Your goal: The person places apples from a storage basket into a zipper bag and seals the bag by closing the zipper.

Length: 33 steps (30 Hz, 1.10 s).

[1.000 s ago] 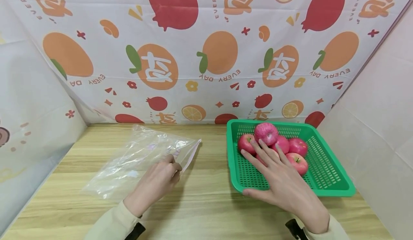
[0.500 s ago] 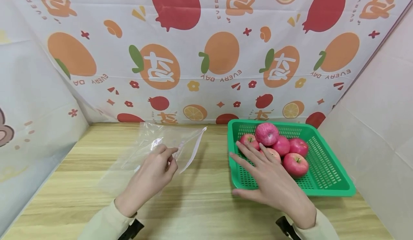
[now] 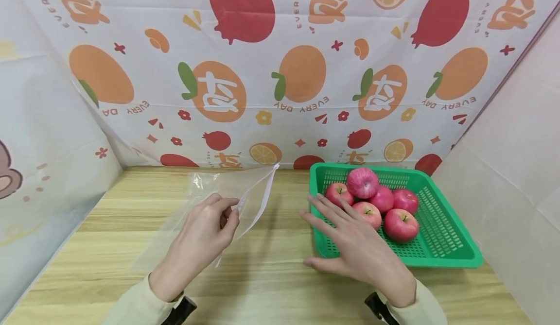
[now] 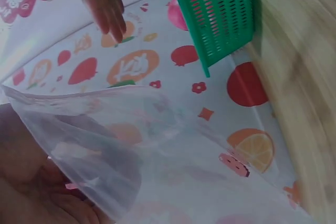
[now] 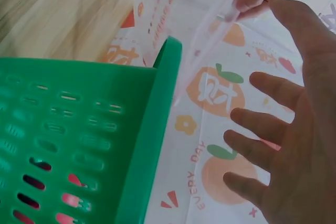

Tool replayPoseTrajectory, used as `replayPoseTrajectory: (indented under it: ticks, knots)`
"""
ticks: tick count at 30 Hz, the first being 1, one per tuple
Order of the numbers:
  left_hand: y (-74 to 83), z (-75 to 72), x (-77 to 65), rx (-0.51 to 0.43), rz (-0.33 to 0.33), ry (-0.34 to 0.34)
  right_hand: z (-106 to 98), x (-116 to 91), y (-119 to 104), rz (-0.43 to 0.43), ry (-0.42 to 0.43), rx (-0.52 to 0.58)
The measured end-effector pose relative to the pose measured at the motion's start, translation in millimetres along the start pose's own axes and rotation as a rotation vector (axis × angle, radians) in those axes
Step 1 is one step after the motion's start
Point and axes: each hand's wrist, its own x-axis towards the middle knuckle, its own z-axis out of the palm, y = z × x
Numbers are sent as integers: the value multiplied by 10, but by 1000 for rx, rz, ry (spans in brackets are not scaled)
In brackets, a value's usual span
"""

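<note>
My left hand point(image 3: 205, 230) pinches the rim of a clear plastic zip bag point(image 3: 258, 201) between thumb and fingers. The bag is lifted by its mouth, which gapes toward the right, while its lower part trails left over the table. In the left wrist view the see-through bag point(image 4: 173, 150) fills the foreground. My right hand point(image 3: 354, 242) is spread, fingers straight, over the near left rim of a green basket point(image 3: 455, 228). It holds nothing. Several red apples point(image 3: 401, 225) sit in the basket, one resting on top of the others.
The wooden table point(image 3: 275, 286) runs under everything. A fruit-printed cloth point(image 3: 302, 72) hangs behind it, and pale sheets close off the left and the right point(image 3: 507, 169). The basket stands at the table's back right.
My left hand has raised the bag's mouth from the table, and the opening has widened. My right hand has shifted left, from over the apples to the basket's left rim.
</note>
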Motion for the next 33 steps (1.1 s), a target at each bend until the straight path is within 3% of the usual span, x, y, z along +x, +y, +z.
replayPoseTrajectory:
  ticks: [25, 33]
  knots:
    - [283, -220, -108, -107, 54, 57, -1, 192, -100, -102, 67, 50]
    - [363, -262, -119, -140, 53, 40, -23, 270, -172, -173, 184, 84]
